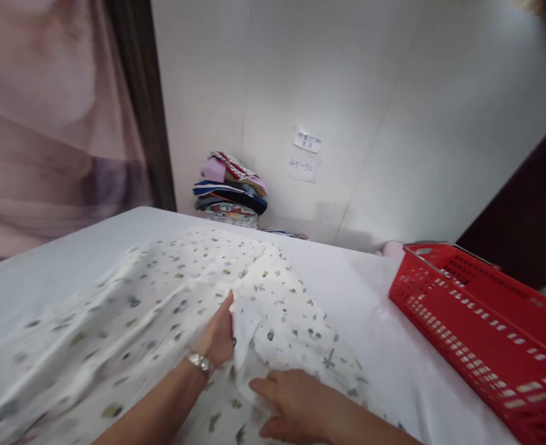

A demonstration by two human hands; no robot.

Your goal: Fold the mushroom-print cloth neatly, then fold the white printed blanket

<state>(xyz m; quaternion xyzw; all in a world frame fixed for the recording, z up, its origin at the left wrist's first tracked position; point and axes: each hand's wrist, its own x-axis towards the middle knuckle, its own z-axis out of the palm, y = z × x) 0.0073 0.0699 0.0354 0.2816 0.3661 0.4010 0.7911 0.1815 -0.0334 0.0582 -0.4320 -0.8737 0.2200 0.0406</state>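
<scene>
A large white cloth [162,315] with small grey, green and dark printed motifs lies spread in soft folds over a white-covered table. My left hand [220,340], with a silvery watch or bracelet [199,363] at the wrist, rests edge-on against a raised fold in the middle of the cloth. Its thumb points up and away; the other fingers are mostly hidden by the hand and cloth. Closer to me, my right hand [296,402] touches the same fold from the right. Its index finger reaches left, with the thumb apart below it.
A red plastic basket [486,327] with slotted sides and a metal handle stands along the table's right side. Beyond the far table edge [217,224], a stack of folded fabrics [231,191] sits against the wall, beside paper notes [303,167]. A pinkish curtain [46,123] hangs at left.
</scene>
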